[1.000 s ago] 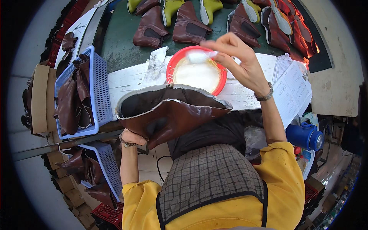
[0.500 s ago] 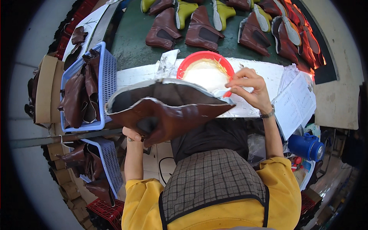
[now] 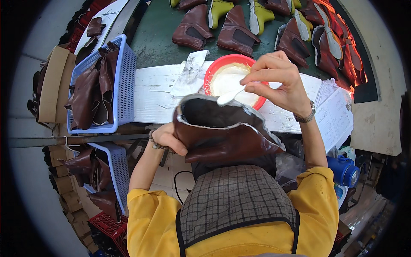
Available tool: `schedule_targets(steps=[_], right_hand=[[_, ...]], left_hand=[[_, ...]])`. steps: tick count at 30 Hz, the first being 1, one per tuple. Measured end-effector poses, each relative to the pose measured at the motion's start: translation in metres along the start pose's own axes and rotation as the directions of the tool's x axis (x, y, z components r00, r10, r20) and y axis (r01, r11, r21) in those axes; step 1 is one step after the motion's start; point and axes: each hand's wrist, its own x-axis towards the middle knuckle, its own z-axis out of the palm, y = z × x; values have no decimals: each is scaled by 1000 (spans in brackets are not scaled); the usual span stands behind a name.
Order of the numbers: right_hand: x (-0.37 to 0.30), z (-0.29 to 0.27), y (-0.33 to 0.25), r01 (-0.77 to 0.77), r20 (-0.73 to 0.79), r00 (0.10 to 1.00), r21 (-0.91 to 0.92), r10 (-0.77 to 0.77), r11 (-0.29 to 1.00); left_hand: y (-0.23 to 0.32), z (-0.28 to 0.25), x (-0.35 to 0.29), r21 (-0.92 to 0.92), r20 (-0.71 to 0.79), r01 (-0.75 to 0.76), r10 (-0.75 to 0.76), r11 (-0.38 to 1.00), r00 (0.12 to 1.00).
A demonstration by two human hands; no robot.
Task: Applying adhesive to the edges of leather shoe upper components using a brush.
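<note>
My left hand [image 3: 168,138] grips a brown leather boot upper [image 3: 231,143] at its left end, the thumb pressed on the outside. The upper's wide opening faces up, its pale edge partly whitened and its dark lining showing. My right hand [image 3: 276,83] pinches a small white spoon-like spreader [image 3: 229,97] between thumb and fingers. Its rounded, white-coated end hangs just above the upper's far edge; I cannot tell whether they touch. Behind it stands a red bowl [image 3: 208,77] of white paste, partly hidden by my right hand.
Brown boots [image 3: 237,32] and yellow-green lasts [image 3: 260,18] stand on a green surface [image 3: 158,32] beyond the white worktop [image 3: 154,85]. Blue baskets [image 3: 126,85] of brown leather pieces are at left. Written sheets [image 3: 332,118] and a blue jug [image 3: 342,169] lie right.
The boot upper has moved right and turned in my left hand. My right hand has risen from the bowl's right rim, bringing the spreader over the upper's far edge.
</note>
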Motion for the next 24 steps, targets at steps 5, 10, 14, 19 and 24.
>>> schedule_targets(steps=[5, 10, 14, 19, 24], right_hand=[[34, 25, 3, 184, -27, 983, 53, -183, 982], [36, 28, 10, 157, 10, 987, 95, -159, 983], [11, 24, 29, 55, 23, 998, 80, -57, 995], [-31, 11, 53, -178, -99, 979, 29, 180, 984], [-77, 4, 62, -458, -321, 801, 216, 505, 862]], left_hand=[[-5, 9, 15, -45, 72, 119, -115, 992, 991], [-9, 9, 2, -94, -64, 50, -56, 994, 996], [11, 14, -12, -90, -184, -31, 14, 995, 983], [15, 7, -35, -56, -334, -344, 307, 937, 891], [41, -2, -37, 395, -737, 111, 243, 912, 631]])
